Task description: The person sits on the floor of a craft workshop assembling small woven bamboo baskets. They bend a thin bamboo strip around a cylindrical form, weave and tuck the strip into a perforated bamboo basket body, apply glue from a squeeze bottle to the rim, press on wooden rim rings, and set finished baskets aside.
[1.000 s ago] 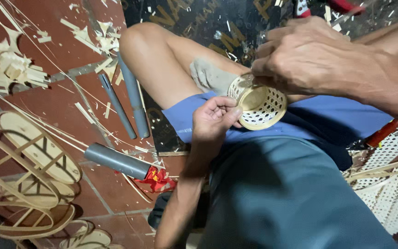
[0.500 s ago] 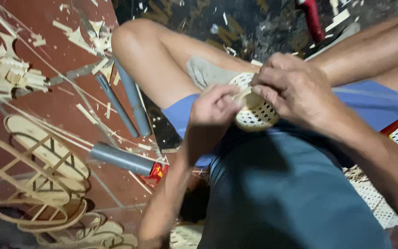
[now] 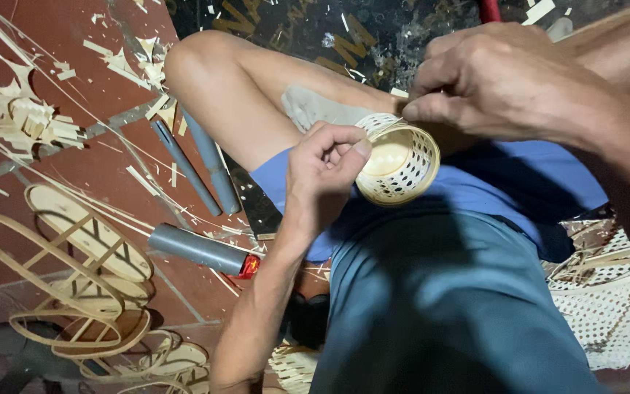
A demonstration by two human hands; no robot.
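Observation:
A small round woven basket (image 3: 399,164) of pale bamboo strips rests over my lap, its open mouth turned toward me. My left hand (image 3: 326,164) grips its near-left rim with thumb and curled fingers. My right hand (image 3: 504,84) comes in from the upper right and pinches the basket's top rim between thumb and forefinger. I sit with a bare knee (image 3: 198,62) raised to the left, in blue shorts (image 3: 519,182) and a teal shirt (image 3: 432,306).
Bent bamboo frames (image 3: 74,277) lie on the red floor at lower left. Grey tubes (image 3: 198,248) and a pair of thinner rods (image 3: 198,168) lie beside my leg among bamboo shavings (image 3: 27,120). Sheets of open woven mesh (image 3: 614,306) lie at lower right.
The view has moved closer and the basket now faces me more openly. My right hand has shifted from covering the basket to pinching its top rim. My left hand keeps its grip.

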